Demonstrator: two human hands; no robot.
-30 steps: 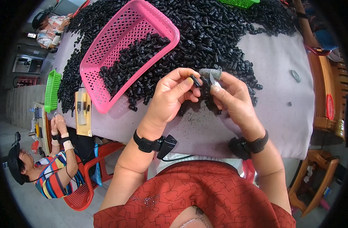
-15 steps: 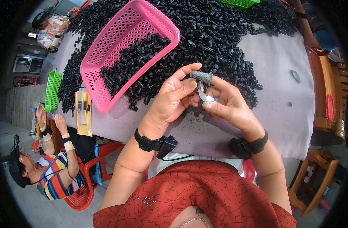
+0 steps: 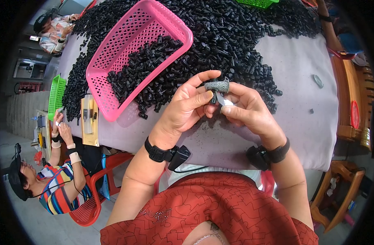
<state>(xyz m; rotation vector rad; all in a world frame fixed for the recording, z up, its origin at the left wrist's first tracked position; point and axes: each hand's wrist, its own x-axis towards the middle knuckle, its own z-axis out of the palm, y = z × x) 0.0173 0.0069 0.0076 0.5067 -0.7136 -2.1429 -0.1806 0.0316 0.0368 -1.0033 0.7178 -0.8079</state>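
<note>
at left, a pink basket (image 3: 188,41) holds black parts (image 3: 142,67). my left hand (image 3: 183,104) pinches a small black piece (image 3: 214,98) above the table (image 3: 303,122). next, my right hand (image 3: 251,107), wearing a grey finger sleeve (image 3: 218,86), grips a blade (image 3: 225,101); from my distant seat i can't tell whether it touches the piece.

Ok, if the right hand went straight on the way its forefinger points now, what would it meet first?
Most likely the left hand, around its thumb and forefinger, just left of the grey finger cover on the right hand. Depth is unclear, so it might pass above or below.
</note>
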